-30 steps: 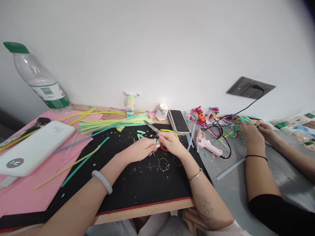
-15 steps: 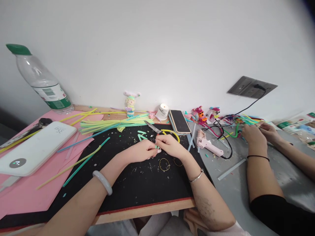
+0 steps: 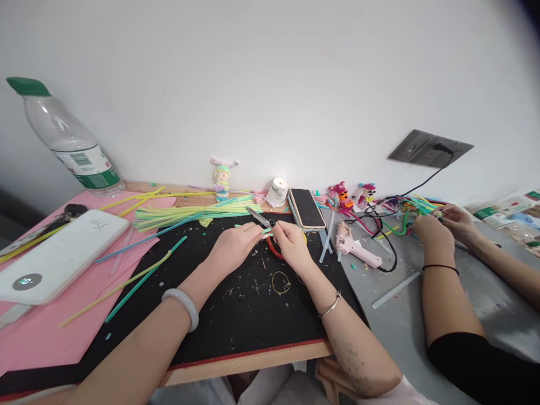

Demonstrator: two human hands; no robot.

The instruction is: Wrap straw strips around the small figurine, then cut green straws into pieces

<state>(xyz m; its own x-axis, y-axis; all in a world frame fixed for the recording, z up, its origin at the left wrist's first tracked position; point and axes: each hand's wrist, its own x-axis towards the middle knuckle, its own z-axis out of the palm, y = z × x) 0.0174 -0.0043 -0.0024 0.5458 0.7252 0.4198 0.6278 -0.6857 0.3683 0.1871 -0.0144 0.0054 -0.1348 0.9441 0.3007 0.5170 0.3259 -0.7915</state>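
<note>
Over the black mat (image 3: 236, 329), my left hand (image 3: 239, 247) and my right hand (image 3: 291, 244) meet with fingertips pinched. Between them shows a short green piece of pipe cleaner (image 3: 266, 231), held from both sides; my fingers cover most of it. Scissors (image 3: 258, 217) lie just beyond, blades pointing up-left, their red handle partly hidden by my right hand. A yellow curved pipe cleaner shows only slightly past my right knuckles. Nearer me, a thin gold ring (image 3: 280, 283) rests on the mat among small scraps.
Behind my hands lie a pipe cleaner bundle (image 3: 185, 216), a small doll (image 3: 221, 179), a paper cup (image 3: 278, 192) and a phone (image 3: 307, 208). To the right are a glue gun (image 3: 358, 247) and a co-worker's hands (image 3: 434, 230). A power bank (image 3: 63, 256) and bottle (image 3: 67, 140) stand left.
Both my hands have shifted slightly away from me, and my right hand has turned so its dark thumbnail shows. The red scissor handle is more visible; the yellow curve is mostly covered now.
</note>
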